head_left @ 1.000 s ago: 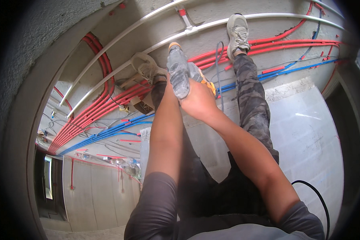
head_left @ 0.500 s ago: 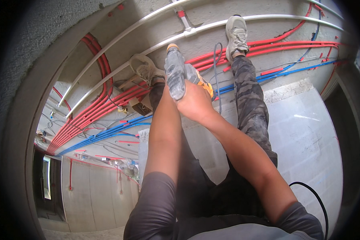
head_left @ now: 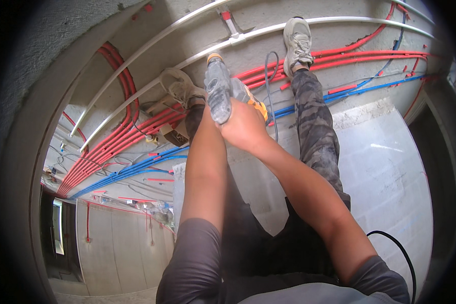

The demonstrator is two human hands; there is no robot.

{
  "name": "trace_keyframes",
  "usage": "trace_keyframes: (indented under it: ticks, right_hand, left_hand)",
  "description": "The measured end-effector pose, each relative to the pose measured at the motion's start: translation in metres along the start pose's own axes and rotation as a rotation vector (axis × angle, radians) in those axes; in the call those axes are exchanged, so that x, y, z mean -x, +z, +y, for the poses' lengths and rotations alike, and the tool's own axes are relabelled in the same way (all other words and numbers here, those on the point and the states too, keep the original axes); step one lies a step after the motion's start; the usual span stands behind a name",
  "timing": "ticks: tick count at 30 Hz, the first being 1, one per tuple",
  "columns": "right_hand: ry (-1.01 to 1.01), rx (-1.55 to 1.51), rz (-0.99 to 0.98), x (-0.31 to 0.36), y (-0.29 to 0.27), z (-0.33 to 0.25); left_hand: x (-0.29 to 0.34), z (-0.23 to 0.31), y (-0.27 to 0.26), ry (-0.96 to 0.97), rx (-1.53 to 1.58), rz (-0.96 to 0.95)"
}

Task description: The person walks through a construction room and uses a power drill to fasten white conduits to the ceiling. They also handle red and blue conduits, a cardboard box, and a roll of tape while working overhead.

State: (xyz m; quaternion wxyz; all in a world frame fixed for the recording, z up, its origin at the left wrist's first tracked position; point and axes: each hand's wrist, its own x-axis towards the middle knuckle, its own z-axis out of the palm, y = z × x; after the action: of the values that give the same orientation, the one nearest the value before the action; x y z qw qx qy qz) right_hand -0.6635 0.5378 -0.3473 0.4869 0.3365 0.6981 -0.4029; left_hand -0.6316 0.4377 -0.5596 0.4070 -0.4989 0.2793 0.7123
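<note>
The power drill [head_left: 220,93] has shifted slightly lower than before. Right hand [head_left: 245,124] fingers are wrapped tight around its handle; left hand is hidden behind, fingers unclear. Drill points at the concrete floor [head_left: 268,15], between the shoes.

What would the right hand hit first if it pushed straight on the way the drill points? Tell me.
The right hand grips a dusty power drill aimed at the concrete floor. Going straight on, its tip would probably meet the grey conduit pipe or the bare concrete beside it; depth is unclear.
</note>
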Motion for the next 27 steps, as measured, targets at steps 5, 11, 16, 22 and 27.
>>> trace_keyframes:
  ticks: [5,11,16,22,27]
  right_hand:
    - [0.005,-0.007,-0.006,-0.004,0.003,0.002]
    - [0.009,0.018,0.003,-0.005,0.009,0.003]
    - [-0.009,-0.039,0.007,-0.004,0.013,0.007]
    - [-0.025,-0.051,0.035,-0.005,0.024,0.016]
    - [-0.032,-0.062,0.043,0.002,0.010,0.013]
  left_hand:
    - [-0.008,0.003,0.002,0.010,-0.007,-0.010]
    - [-0.007,0.001,0.001,0.007,-0.016,0.002]
    - [-0.002,-0.002,-0.001,0.002,-0.030,0.005]
    - [-0.003,0.005,-0.002,0.014,-0.100,0.001]
    - [0.009,0.007,0.007,0.028,-0.183,0.007]
